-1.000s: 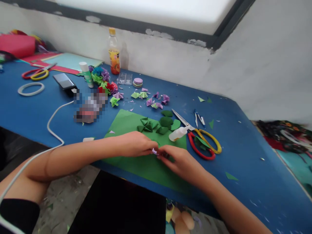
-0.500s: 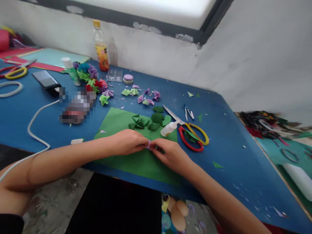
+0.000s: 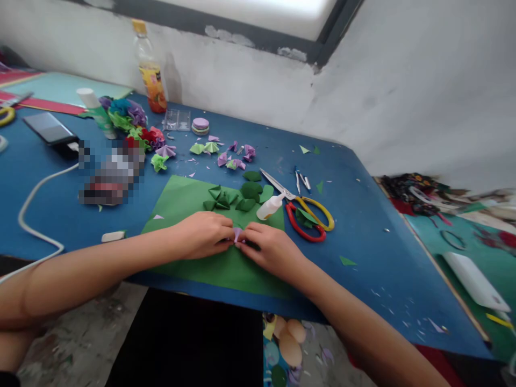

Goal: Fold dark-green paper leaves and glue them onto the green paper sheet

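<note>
Between my fingertips is a small purple paper piece [image 3: 237, 234], partly hidden. My left hand [image 3: 207, 235] pinches it from the left, and my right hand [image 3: 266, 244] pinches it from the right. Both hands are just above a green paper sheet [image 3: 201, 274] on the blue table. Beyond my fingers lie folded green paper leaves [image 3: 221, 199] and rounder green leaves [image 3: 250, 190]. A small white glue bottle [image 3: 269, 208] lies on its side behind my right hand, touching the area of the scissors [image 3: 308, 212] with red and yellow handles.
Several purple and green folded paper pieces [image 3: 236, 159] lie farther back. At the left are a phone [image 3: 50, 129] on a white cable, a glue stick [image 3: 97, 113] and crumpled paper flowers [image 3: 129, 115]. A juice bottle [image 3: 151, 80] stands by the wall. A compass [image 3: 302, 180] lies beyond the scissors.
The camera view has turned slightly right, so things sit farther left in the picture. My hands stay together at the purple paper, which now shows more between the fingertips.
</note>
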### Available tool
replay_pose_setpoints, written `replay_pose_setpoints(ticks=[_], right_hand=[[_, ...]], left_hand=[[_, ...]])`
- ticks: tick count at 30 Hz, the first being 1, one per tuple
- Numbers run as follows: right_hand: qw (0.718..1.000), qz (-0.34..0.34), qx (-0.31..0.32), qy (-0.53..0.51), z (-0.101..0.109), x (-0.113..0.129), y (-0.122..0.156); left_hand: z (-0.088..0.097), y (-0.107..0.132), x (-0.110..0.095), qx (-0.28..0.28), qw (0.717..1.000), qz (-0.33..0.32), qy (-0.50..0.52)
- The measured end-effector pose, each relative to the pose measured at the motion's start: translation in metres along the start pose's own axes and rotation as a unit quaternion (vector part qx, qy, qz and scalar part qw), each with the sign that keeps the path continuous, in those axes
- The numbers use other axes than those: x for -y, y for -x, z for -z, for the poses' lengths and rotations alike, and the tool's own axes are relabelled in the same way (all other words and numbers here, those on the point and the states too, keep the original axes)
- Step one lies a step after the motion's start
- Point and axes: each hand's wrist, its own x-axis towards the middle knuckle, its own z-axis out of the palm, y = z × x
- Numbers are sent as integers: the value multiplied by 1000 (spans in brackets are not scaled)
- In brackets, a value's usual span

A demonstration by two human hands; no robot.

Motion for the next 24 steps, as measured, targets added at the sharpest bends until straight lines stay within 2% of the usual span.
replay_pose_setpoints(ticks=[4,10,13,15,17,19,20,22,23,24], right_hand=[[1000,3,-19,-1,-2,1,1],[996,7,-71,-57,-1,4,2],[991,-5,-103,-86,2,6,2],[990,-7,-104,-93,4,6,1],[992,-5,-89,-95,3,5,1],[993,-2,-67,-95,1,3,-1],[994,1,-57,-98,0,2,-1],[993,10,-47,-105,-3,-2,-4],[993,13,-48,-110,-4,-4,-5],[992,17,-51,-116,-5,-5,-6]], left_hand=[[0,1,0,-17,1000,-3,-6],[3,2,0,-57,998,-22,3],[12,3,16,-141,990,-2,12],[22,4,35,-219,974,53,1],[34,6,55,-306,941,141,-26],[47,8,63,-380,904,191,-45],[54,8,60,-411,890,192,-45],[66,10,36,-434,890,143,-14],[72,10,16,-414,905,96,13],[77,11,-7,-362,931,33,41]])
